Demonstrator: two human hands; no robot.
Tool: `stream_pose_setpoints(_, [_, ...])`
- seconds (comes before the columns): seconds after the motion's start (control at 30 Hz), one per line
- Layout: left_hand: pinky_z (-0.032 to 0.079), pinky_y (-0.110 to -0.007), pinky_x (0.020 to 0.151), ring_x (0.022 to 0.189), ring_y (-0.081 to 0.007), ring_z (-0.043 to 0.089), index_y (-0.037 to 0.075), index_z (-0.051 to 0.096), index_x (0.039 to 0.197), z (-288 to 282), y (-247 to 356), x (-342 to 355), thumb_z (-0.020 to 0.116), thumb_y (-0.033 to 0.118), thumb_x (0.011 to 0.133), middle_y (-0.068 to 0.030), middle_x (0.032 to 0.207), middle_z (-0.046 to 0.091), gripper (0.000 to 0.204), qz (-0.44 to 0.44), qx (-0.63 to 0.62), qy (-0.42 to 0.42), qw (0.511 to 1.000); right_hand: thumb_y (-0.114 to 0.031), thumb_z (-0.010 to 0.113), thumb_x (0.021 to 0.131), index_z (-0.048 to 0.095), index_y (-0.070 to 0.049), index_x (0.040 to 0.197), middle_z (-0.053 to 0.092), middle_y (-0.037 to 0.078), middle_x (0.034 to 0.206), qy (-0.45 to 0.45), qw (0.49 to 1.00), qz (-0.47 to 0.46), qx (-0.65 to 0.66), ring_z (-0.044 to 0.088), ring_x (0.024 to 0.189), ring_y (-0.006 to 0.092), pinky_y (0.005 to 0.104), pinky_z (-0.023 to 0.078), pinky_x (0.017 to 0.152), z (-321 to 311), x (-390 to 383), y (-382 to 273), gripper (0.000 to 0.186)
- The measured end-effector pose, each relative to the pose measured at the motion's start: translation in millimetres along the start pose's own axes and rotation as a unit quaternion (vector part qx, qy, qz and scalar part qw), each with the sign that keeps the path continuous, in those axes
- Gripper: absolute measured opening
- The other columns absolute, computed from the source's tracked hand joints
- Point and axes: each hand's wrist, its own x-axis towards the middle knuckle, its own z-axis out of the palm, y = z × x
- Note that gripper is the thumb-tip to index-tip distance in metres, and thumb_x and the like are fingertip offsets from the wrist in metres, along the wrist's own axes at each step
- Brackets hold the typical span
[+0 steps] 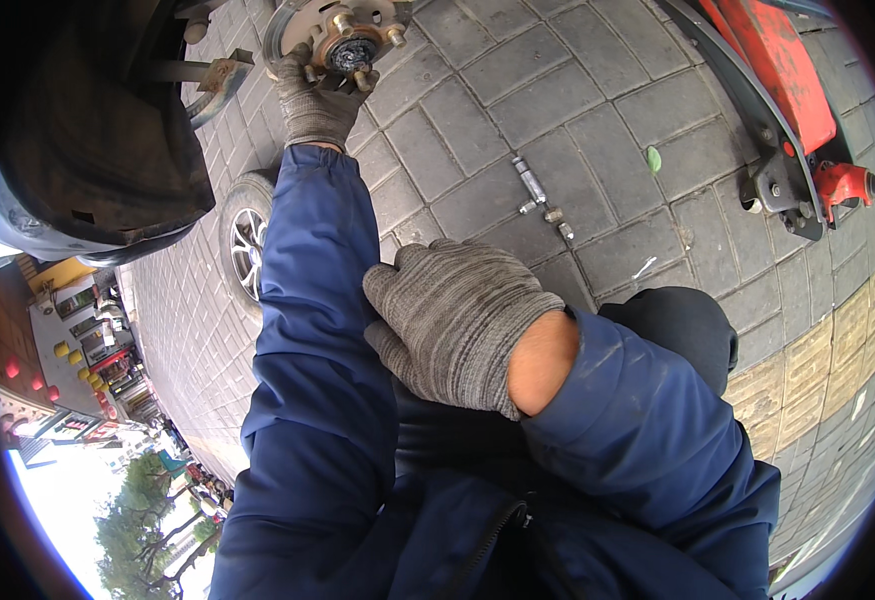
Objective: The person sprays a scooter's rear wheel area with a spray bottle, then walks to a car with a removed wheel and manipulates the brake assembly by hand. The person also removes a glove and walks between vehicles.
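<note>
My left hand (321, 105), in a grey knitted glove, reaches up to a wheel hub (355, 52) with bolts sticking out around its greasy centre. Its fingers close around the hub's lower edge, beside the studs. Nearer to me is my right hand (462, 325), gloved the same way. Its back faces up and its fingers curl under beside my left sleeve (322, 300); their tips are hidden, so whether anything is in them does not show. On the paving, beyond my right hand, lie a metal cylindrical tool piece (529, 180) and a small brass-coloured fitting (555, 216).
A dark vehicle body panel (107, 170) hangs at the upper left, with a suspension part (219, 85) beside the hub. A silver-spoked wheel (246, 248) is left of my left arm. The red floor jack (777, 75) stands at the upper right. My dark knee (672, 325) is bent below it.
</note>
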Motion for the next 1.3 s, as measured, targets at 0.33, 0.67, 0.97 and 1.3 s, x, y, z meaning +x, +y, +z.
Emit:
stream_pose_setpoints(0.33, [0.045, -0.06, 0.078, 0.107, -0.0426, 0.047, 0.013, 0.041, 0.121, -1, -1, 1, 0.065, 0.03, 0.08, -0.0242, 0.131, 0.039, 0.05, -0.001, -0.022, 0.018, 1.0, -0.034, 0.055, 0.088, 0.058, -0.003, 0.1, 0.061, 0.018, 0.091, -0.006, 1.0, 0.0, -0.003, 0.06, 0.09, 0.0346, 0.0445, 0.049, 0.081, 0, 2, 2, 0.033])
stream_pose_setpoints(0.67, [0.045, -0.06, 0.079, 0.108, -0.0403, 0.047, 0.015, 0.041, 0.12, -1, -2, 0, 0.067, 0.032, 0.079, -0.0225, 0.13, 0.04, 0.052, 0.003, -0.011, 0.023, 1.0, -0.034, 0.056, 0.087, 0.058, -0.003, 0.099, 0.061, 0.018, 0.091, 0.003, 1.0, -0.003, -0.003, 0.06, 0.09, 0.0343, 0.0448, 0.049, 0.081, -3, 5, 3, 0.033])
stream_pose_setpoints(0.97, [0.047, -0.061, 0.079, 0.109, -0.0414, 0.048, 0.014, 0.04, 0.121, -2, -2, 1, 0.068, 0.035, 0.078, -0.0223, 0.129, 0.041, 0.056, 0.017, 0.01, 0.014, 1.0, -0.034, 0.056, 0.088, 0.058, -0.003, 0.101, 0.061, 0.018, 0.093, 0.001, 1.0, 0.004, -0.014, 0.06, 0.091, 0.0342, 0.0445, 0.049, 0.082, -6, 9, 9, 0.034])
stream_pose_setpoints(1.3, [0.051, -0.056, 0.074, 0.106, -0.0406, 0.051, 0.012, 0.043, 0.12, 3, -1, -1, 0.066, 0.035, 0.08, -0.0228, 0.122, 0.045, 0.051, 0.012, 0.0, 0.012, 1.0, -0.033, 0.05, 0.089, 0.059, -0.002, 0.106, 0.064, 0.017, 0.101, -0.038, 0.998, 0.04, -0.028, 0.06, 0.1, 0.0333, 0.0437, 0.046, 0.09, -18, 13, 15, 0.036])
